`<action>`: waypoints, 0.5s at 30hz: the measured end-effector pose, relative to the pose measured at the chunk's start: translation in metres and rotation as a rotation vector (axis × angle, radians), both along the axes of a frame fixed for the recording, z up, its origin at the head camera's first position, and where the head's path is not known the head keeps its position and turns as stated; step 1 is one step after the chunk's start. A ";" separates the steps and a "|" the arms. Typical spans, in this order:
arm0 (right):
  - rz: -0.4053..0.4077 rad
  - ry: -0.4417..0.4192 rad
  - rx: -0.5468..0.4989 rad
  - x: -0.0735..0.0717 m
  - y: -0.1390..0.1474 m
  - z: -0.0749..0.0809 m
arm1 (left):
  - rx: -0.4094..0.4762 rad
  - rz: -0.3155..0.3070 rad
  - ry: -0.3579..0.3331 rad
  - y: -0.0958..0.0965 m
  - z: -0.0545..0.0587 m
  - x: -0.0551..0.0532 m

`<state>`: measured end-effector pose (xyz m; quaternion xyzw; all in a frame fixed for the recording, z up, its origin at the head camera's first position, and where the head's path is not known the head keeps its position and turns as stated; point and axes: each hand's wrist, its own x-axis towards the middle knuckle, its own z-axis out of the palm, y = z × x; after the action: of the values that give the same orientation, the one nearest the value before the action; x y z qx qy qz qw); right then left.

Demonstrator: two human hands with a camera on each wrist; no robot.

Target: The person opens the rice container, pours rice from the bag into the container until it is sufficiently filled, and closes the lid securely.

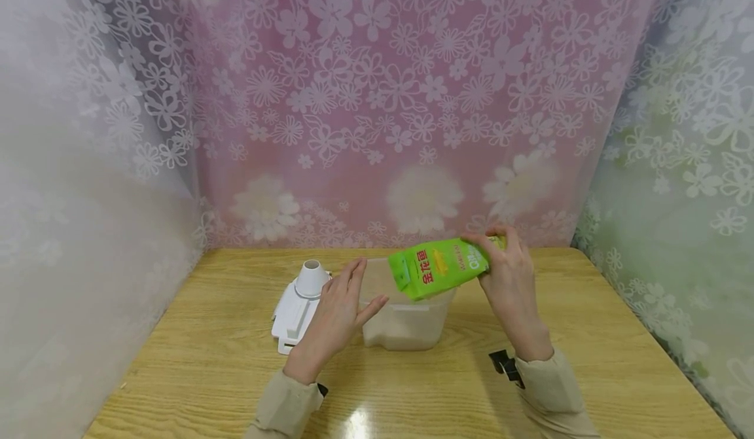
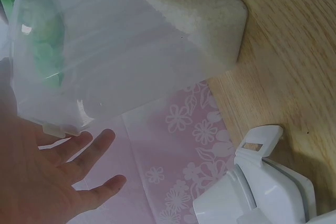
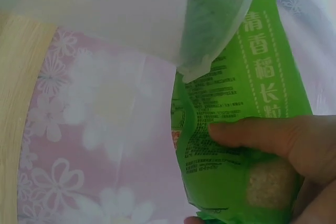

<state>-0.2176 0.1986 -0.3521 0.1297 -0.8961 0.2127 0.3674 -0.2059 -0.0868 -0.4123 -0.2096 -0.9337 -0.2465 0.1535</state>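
Observation:
My right hand [image 1: 514, 292] grips the end of a green rice bag [image 1: 438, 270], tilted over a clear plastic container [image 1: 406, 333] with its other end low above the opening. The right wrist view shows the thumb [image 3: 262, 136] lying along the bag's printed side, near a small window with grains behind it. Inside the container, white rice [image 2: 184, 9] lies at the bottom. My left hand [image 1: 337, 311] is at the container's left side, fingers spread and fairly straight, close by the rim in the left wrist view.
Left of the container, partly behind my left hand, a white plastic lid-like piece [image 1: 288, 315] with a cone-shaped spout [image 1: 311, 279] lies on the wooden table [image 1: 206, 360]. Flowered curtains [image 1: 377, 99] hang behind the table and along both sides.

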 end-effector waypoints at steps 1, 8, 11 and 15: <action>0.002 -0.010 0.001 0.000 0.000 0.000 | -0.002 0.000 -0.003 0.000 0.000 0.000; 0.033 -0.056 0.036 0.001 0.000 -0.001 | 0.001 0.002 -0.002 0.000 -0.001 0.001; 0.036 -0.054 0.037 0.002 0.000 0.001 | 0.005 -0.003 -0.002 0.000 0.000 0.001; 0.046 -0.036 0.010 0.002 -0.001 0.004 | 0.004 -0.006 -0.004 0.000 0.001 0.001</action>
<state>-0.2154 0.1974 -0.3480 0.1484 -0.9003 0.2187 0.3457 -0.2047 -0.0871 -0.4111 -0.2114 -0.9329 -0.2493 0.1511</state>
